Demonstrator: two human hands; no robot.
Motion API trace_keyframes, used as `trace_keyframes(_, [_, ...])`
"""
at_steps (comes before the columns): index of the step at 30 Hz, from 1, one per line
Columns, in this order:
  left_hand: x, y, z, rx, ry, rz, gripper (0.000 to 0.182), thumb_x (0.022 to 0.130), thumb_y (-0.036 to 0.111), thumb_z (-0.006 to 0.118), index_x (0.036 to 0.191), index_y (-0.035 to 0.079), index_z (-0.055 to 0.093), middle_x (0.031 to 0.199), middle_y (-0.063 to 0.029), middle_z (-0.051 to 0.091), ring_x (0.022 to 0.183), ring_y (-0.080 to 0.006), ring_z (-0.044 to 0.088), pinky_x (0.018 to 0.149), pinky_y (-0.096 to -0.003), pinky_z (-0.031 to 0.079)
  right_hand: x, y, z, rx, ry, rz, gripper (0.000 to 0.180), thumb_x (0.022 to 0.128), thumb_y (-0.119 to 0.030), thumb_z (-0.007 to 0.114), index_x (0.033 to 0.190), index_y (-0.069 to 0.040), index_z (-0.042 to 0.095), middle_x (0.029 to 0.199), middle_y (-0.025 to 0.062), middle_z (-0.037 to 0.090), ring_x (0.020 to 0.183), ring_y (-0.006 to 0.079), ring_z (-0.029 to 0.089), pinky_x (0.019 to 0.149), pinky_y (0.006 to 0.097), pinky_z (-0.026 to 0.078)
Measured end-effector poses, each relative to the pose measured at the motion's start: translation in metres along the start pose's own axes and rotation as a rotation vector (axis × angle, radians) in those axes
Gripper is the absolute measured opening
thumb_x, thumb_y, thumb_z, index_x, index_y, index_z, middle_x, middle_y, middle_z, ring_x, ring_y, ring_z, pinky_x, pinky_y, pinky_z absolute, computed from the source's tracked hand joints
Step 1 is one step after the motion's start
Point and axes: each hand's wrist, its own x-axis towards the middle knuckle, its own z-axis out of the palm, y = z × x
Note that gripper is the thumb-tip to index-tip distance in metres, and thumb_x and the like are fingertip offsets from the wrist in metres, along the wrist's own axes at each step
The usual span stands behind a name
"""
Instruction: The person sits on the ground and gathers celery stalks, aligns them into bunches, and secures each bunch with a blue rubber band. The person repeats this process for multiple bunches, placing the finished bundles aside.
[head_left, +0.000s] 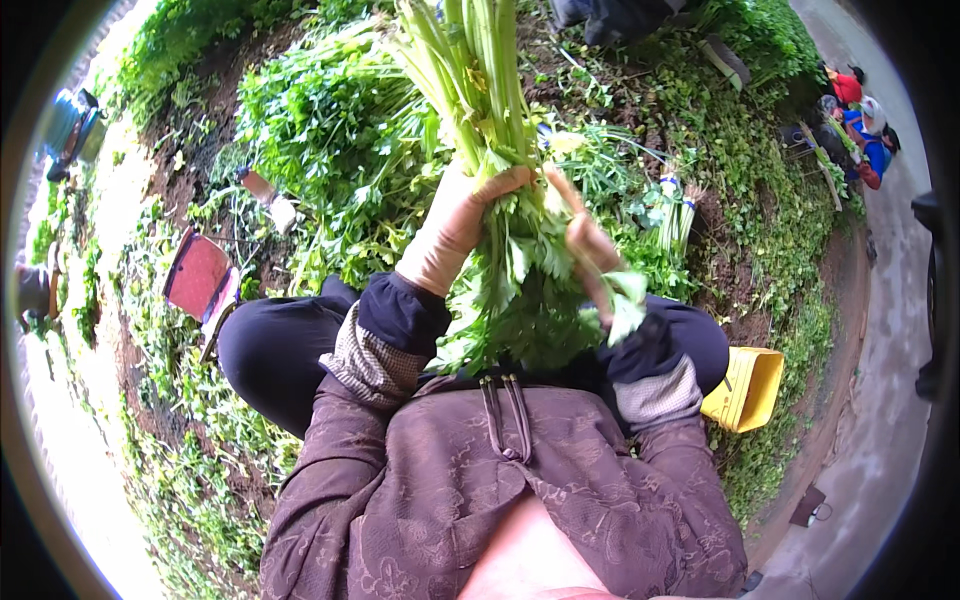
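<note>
My left hand (465, 217) is closed around a bunch of celery (480, 97), gripping it where the stalks pass into leaves. The pale stalk ends point away from me, and the leaves hang down towards my lap. At the right side of those leaves is my right hand (592, 240), blurred, with a leaf beside its wrist. Whether its fingers hold a leaf or stalk cannot be told. Beyond my hands lies a leafy green pile (322, 127). Bundled stalks with blue bands (679, 214) lie to the right.
A yellow plastic container (750, 390) lies by my right knee, and a pink object with dark edging (199, 276) is near my left knee. Other people sit by the grey path (877, 420) at the upper right. Cut greens cover much of the soil.
</note>
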Motion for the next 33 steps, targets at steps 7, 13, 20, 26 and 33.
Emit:
trace_keyframes(7, [0.022,-0.055,-0.045,-0.106,0.134,-0.053,0.054,0.077,0.015,0.080,0.123,0.003,0.054,0.103,-0.0028,0.063,0.089,-0.0124,0.059,0.081,-0.0284,0.050,-0.002,0.085,0.030,0.191,-0.014,0.175,0.047,0.079,-0.013,0.081,0.121,-0.002,0.063,0.113,0.0049,0.068,0.100,0.0177,0.063,0.091,0.0326,0.050])
trace_keyframes(13, [0.039,-0.107,-0.150,0.459,0.607,-0.319,0.090,0.078,0.034,0.081,0.147,0.002,0.033,0.144,-0.0182,0.047,0.129,-0.0295,0.048,0.109,-0.0463,0.034,0.000,0.131,0.010,0.484,0.447,0.925,0.030,0.085,-0.028,0.072,0.105,-0.007,0.068,0.098,0.0052,0.070,0.087,0.0186,0.066,0.082,0.0324,0.053])
trace_keyframes(20, [0.024,-0.187,-0.200,0.488,0.482,-0.503,0.065,0.083,0.037,0.076,0.132,0.000,0.053,0.120,-0.0122,0.063,0.098,-0.0198,0.064,0.083,-0.0345,0.049,-0.022,0.146,-0.022,0.512,0.277,0.647,0.029,0.085,-0.023,0.069,0.107,-0.004,0.068,0.101,0.0079,0.071,0.095,0.0191,0.066,0.090,0.0341,0.051])
trace_keyframes(26, [0.034,-0.159,-0.179,0.959,0.261,-0.256,0.092,0.075,0.048,0.078,0.143,0.000,0.040,0.143,-0.0219,0.046,0.130,-0.0288,0.048,0.109,-0.0368,0.038,-0.015,0.119,-0.032,0.159,0.266,0.654,0.028,0.088,-0.021,0.064,0.110,-0.004,0.068,0.104,0.0039,0.069,0.099,0.0158,0.063,0.094,0.0278,0.046])
trace_keyframes(33, [0.060,-0.102,-0.123,1.478,0.068,0.410,0.076,0.073,0.065,0.072,0.123,0.009,0.062,0.136,-0.0201,0.051,0.136,-0.0355,0.036,0.112,-0.0476,0.026,0.011,0.004,-0.042,-0.367,0.070,0.646,0.034,0.080,-0.017,0.074,0.109,-0.002,0.067,0.094,0.0008,0.069,0.083,0.0098,0.062,0.078,0.0261,0.050])
